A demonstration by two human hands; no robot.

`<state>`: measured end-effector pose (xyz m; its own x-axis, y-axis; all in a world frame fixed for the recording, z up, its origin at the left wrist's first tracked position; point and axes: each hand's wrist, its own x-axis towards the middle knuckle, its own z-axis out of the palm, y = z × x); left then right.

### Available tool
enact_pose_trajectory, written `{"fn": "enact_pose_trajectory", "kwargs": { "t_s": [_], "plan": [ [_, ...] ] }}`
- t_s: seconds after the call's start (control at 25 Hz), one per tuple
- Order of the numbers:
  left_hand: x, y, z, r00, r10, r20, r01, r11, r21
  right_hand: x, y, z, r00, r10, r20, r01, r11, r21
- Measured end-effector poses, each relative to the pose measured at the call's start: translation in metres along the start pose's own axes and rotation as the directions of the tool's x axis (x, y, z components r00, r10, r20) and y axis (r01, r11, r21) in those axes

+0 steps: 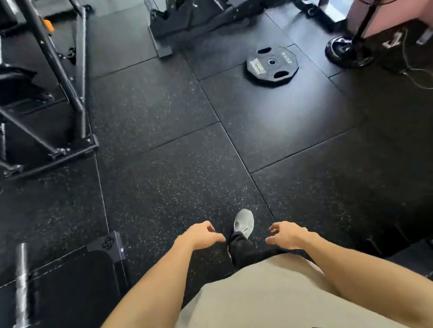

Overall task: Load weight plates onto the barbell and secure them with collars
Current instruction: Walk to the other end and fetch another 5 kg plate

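Both bare forearms reach forward and down from the bottom of the view, wrists at about the same height, palms turned toward the floor. Left hand point(204, 235): fingers loosely curled inward, nothing in them. Right hand point(287, 235): fingers loosely curled and slightly spread, thumb apart, also holding nothing. The two hands hang apart, with a grey sneaker point(243, 223) and a black trouser leg point(241, 249) showing between them.

Black multi-sided rubber weight plate with two grip slots point(272, 66) lies flat on the black speckled rubber floor tiles point(153, 133), well ahead of the hands and to the right. White lettering on its face is there but too small and blurred to read. Silver steel barbell sleeve point(21, 291) lies at lower left on a black padded mat point(72, 299), well apart from the plate; no plate on the part that shows.

Cream shirt point(265, 305) fills the bottom edge; dark block letters on it, cut off and seen upside down, not fully legible. Small black block with a knot-like logo point(108, 243) sits at the mat's corner.

Black steel rack frame point(67, 80) at upper left. Black round-based fan stand point(350, 51) at upper right, near the plate
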<state>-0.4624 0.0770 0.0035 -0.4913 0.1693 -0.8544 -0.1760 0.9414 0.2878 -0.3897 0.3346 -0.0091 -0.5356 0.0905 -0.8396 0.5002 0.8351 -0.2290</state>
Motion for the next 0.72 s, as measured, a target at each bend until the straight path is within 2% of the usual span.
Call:
{"fn": "enact_pose_trajectory", "kwargs": {
  "t_s": [0.08, 0.2, 0.36, 0.56, 0.72],
  "plan": [
    [0.040, 0.034, -0.063, 1.000, 0.000, 0.010, 0.000, 1.000, 0.015, 0.043, -0.019, -0.064, 1.000, -0.006, 0.006, 0.006, 1.000, 0.024],
    [0.088, 0.088, -0.160, 0.999, 0.035, -0.027, -0.035, 0.999, 0.028, 0.095, -0.050, -0.167, 0.997, -0.024, -0.071, 0.033, 0.992, 0.124],
    [0.145, 0.152, -0.249, 0.996, 0.080, -0.034, -0.079, 0.997, 0.028, 0.149, -0.077, -0.270, 0.994, -0.023, -0.111, 0.045, 0.980, 0.193],
    [0.253, 0.235, -0.358, 0.992, 0.117, 0.039, -0.122, 0.980, 0.160, 0.237, -0.094, -0.381, 0.999, 0.018, -0.041, -0.006, 0.964, 0.265],
    [0.319, 0.316, -0.447, 0.982, 0.163, 0.096, -0.184, 0.945, 0.272, 0.282, -0.093, -0.475, 0.993, 0.094, -0.077, -0.065, 0.944, 0.323]
  ]
}}
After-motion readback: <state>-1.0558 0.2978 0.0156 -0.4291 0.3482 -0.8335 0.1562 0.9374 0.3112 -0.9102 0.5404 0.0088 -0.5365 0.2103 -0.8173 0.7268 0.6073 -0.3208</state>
